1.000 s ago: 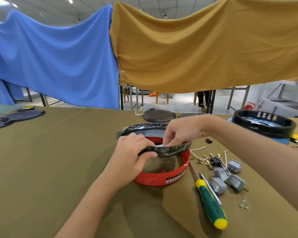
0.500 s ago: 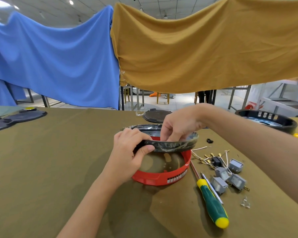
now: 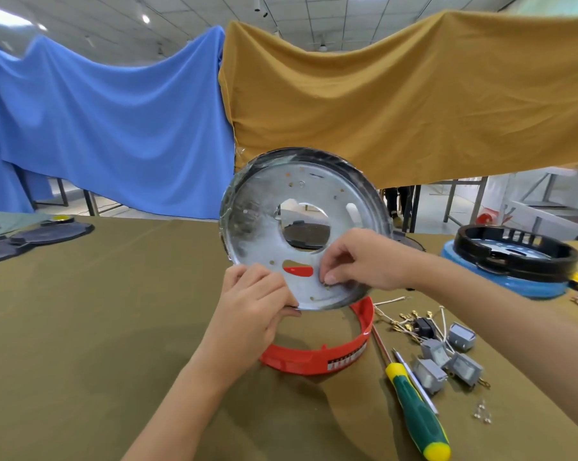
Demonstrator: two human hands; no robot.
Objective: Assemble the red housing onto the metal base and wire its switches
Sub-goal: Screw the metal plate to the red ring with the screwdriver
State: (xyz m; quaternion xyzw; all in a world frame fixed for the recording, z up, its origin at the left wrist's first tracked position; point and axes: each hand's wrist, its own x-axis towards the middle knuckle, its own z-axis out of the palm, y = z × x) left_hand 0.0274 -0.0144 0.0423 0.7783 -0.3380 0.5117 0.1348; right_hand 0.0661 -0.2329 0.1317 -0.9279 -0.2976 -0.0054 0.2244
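The round metal base (image 3: 264, 214), a silver disc with a large centre hole and thin film at its rim, is tipped up on edge above the red housing ring (image 3: 314, 359), which lies on the table. My left hand (image 3: 251, 314) grips the disc's lower rim. My right hand (image 3: 364, 261) pinches the disc's face near its lower right holes. Several grey switches (image 3: 447, 357) and gold-tipped wires (image 3: 404, 322) lie to the right of the ring.
A green and yellow screwdriver (image 3: 414, 414) lies right of the ring, with small screws (image 3: 482, 412) beyond it. A black ring on a blue base (image 3: 514, 261) stands at the far right. Dark flat parts (image 3: 38, 236) sit at the far left. Blue and mustard cloths hang behind.
The metal base was lying almost flat on the red housing. Both hands have lifted it off and tilted it upright, its face toward me.
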